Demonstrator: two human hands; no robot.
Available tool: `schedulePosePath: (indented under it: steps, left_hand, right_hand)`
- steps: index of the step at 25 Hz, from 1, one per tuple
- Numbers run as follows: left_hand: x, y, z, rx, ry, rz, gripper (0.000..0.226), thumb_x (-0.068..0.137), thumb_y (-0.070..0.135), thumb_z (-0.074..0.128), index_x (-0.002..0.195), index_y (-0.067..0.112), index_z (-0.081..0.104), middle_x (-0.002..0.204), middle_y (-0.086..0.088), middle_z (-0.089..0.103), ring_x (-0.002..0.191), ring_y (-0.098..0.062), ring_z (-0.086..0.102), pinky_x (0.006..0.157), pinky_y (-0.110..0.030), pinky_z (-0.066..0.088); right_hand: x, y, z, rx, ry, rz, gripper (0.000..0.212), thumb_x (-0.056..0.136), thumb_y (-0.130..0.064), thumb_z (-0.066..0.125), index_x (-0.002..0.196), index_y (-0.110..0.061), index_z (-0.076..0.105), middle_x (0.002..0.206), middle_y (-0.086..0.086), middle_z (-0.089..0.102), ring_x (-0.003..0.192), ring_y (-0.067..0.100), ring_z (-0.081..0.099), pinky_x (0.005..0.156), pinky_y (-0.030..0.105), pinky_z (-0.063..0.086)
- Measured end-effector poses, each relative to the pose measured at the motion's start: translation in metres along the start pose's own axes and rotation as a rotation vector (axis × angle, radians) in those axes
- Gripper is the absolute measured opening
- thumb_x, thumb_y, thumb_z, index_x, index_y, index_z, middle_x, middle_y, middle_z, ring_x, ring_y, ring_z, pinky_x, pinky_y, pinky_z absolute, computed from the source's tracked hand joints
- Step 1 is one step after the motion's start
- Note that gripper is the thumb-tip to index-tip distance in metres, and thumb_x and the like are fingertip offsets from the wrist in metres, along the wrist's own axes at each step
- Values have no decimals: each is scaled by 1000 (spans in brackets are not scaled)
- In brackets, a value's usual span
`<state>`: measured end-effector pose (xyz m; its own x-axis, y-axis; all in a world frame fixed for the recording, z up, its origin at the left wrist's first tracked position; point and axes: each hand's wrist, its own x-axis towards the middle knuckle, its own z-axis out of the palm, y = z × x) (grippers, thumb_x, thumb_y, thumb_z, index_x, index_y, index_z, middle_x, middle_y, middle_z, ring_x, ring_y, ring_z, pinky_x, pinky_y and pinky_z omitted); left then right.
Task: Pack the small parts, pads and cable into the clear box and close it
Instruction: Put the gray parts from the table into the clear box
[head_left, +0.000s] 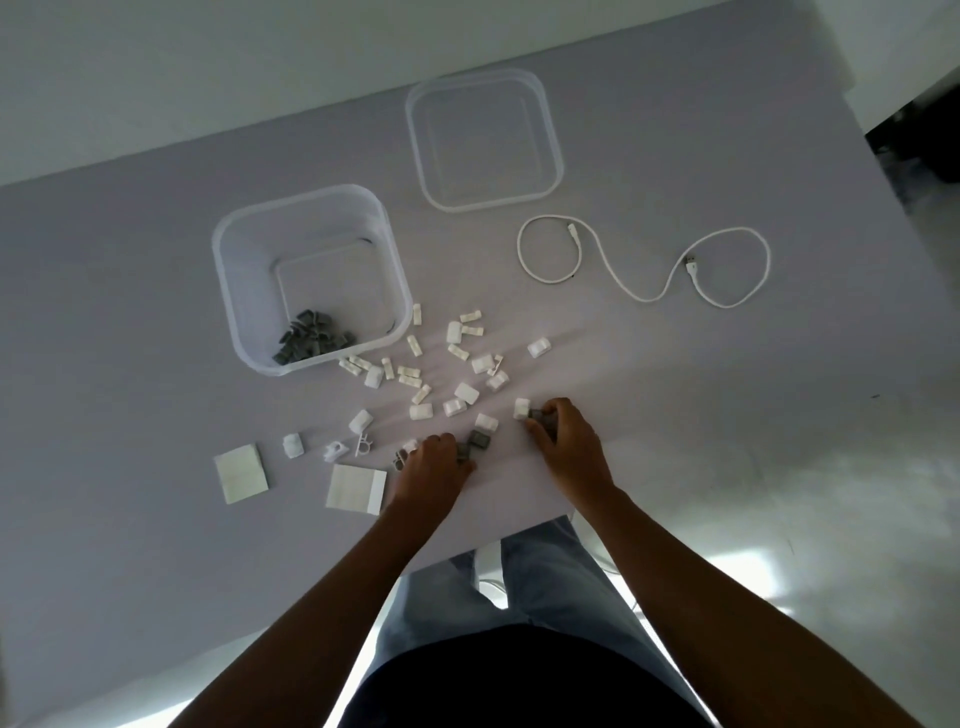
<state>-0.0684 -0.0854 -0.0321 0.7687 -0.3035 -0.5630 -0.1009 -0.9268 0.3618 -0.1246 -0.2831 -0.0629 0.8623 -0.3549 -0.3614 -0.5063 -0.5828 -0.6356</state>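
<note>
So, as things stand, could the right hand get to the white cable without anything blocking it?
Probably yes. The cable lies in the open beyond the right hand, with only bare table between them, though that hand already holds a grey part.

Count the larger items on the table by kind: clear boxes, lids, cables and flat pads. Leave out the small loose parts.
Clear box: 1
Lid: 1
Cable: 1
Flat pads: 2
Total: 5
</note>
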Motion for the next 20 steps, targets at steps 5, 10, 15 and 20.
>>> schedulePosePath:
  steps: [5, 10, 15, 20]
  left_hand:
    - [-6, -2, -6, -122, 43, 5, 21, 90, 32, 56, 93, 11, 56, 83, -6, 60, 75, -25, 56, 68, -32, 38]
    - [-11, -16, -41, -1250, -278, -151, 9, 76, 2, 42, 70, 8, 47, 63, -10, 43, 52, -18, 33, 48, -23, 28]
    - [-20, -44, -77, -1650, -356, -88, 17, 63, 15, 45, 74, 3, 50, 71, -11, 47, 54, -19, 35, 50, -28, 21]
    - [-26, -67, -86, -1747, -256, -122, 31, 86, 21, 38, 65, 4, 54, 70, -7, 46, 52, -16, 37, 47, -26, 22]
  right_hand:
    - [-1, -15, 15, -112, 19, 30, 33, 97, -38, 55, 112, -10, 49, 104, 11, 57, 85, 24, 60, 72, 32, 51]
    - [-5, -25, 22, -178, 34, 105, 24, 99, -30, 51, 111, -9, 47, 104, 13, 52, 80, 28, 62, 72, 37, 56]
    - [-10, -26, 23, -30, 79, 71, 20, 96, -26, 60, 106, -10, 58, 97, 7, 58, 80, 16, 54, 72, 22, 45]
    - [-18, -58, 11, 1203, -72, 515, 10, 93, -16, 62, 85, -10, 63, 67, 4, 55, 59, 13, 48, 54, 22, 43]
